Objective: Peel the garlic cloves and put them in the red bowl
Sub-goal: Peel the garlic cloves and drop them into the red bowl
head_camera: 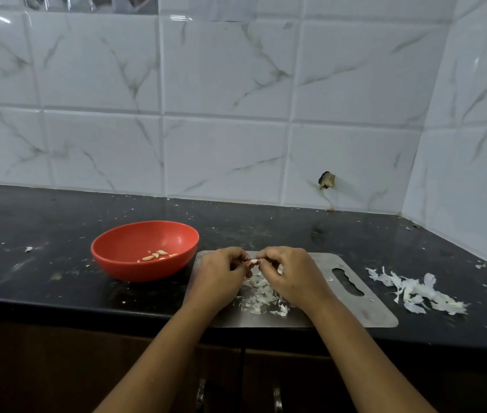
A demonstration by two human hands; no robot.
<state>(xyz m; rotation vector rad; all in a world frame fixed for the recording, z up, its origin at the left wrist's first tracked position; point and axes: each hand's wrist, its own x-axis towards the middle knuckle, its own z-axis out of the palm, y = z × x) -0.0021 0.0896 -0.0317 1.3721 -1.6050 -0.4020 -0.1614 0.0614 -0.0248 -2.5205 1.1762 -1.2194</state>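
A small pale garlic clove (254,261) is pinched between the fingertips of my left hand (221,275) and my right hand (290,275), just above a steel cutting board (364,311). Loose white skins (261,296) lie on the board under my hands. To the left stands the red bowl (123,257), with several peeled cloves (155,256) lying at its bottom.
A second heap of garlic skins (415,290) lies on the black counter (42,234) to the right of the board. White marble tiles form the wall behind and on the right. Cabinet handles (278,397) show below the counter's front edge.
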